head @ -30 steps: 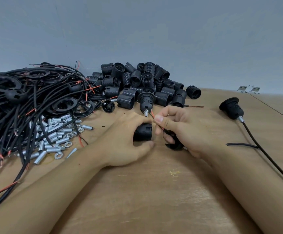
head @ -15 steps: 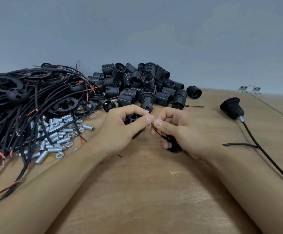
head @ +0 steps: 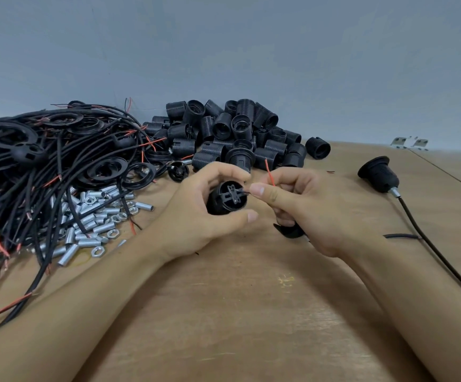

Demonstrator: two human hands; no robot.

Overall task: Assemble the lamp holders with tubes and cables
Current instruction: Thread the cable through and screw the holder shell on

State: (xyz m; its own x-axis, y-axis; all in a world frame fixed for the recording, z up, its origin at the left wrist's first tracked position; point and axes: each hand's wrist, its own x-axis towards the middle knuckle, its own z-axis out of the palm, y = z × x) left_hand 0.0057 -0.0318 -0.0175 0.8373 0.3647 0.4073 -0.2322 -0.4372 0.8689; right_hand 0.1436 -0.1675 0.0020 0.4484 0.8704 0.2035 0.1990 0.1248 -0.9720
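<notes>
While the left hand (head: 196, 216) is curling its fingers and thumb around one black lamp holder (head: 226, 198), it is turning the holder's inner end, with its cross-shaped terminal piece, toward the camera. Just to the right of that grip, the right hand (head: 314, 210) is pinching two thin wires between thumb and forefinger: one black wire (head: 244, 191) is touching the terminal piece, and one red wire (head: 270, 172) is sticking up above the fingers. Under the right hand, its lower fingers are curling over a second black part (head: 289, 230), mostly hidden, which is resting on the wooden table (head: 237, 312).

Behind the two hands, a heap of black threaded holders (head: 237, 133) is lying against the wall; they are too many and too overlapped to count, though one (head: 317, 148) is sitting apart at the heap's right edge. Left of the left hand, a loose tangle of black cables (head: 44, 166) with red wire ends and several flat black rings is spreading across the table, and a scatter of short silver tubes (head: 94, 216) and nuts, too many to count, is lying between that tangle and the left forearm. Well to the right of the right hand, one finished holder (head: 378, 173) is lying on its side with a silver tube and one black cable (head: 427, 244) coming out of it. Two small metal brackets (head: 411, 142) are sitting at the far right by the wall.
</notes>
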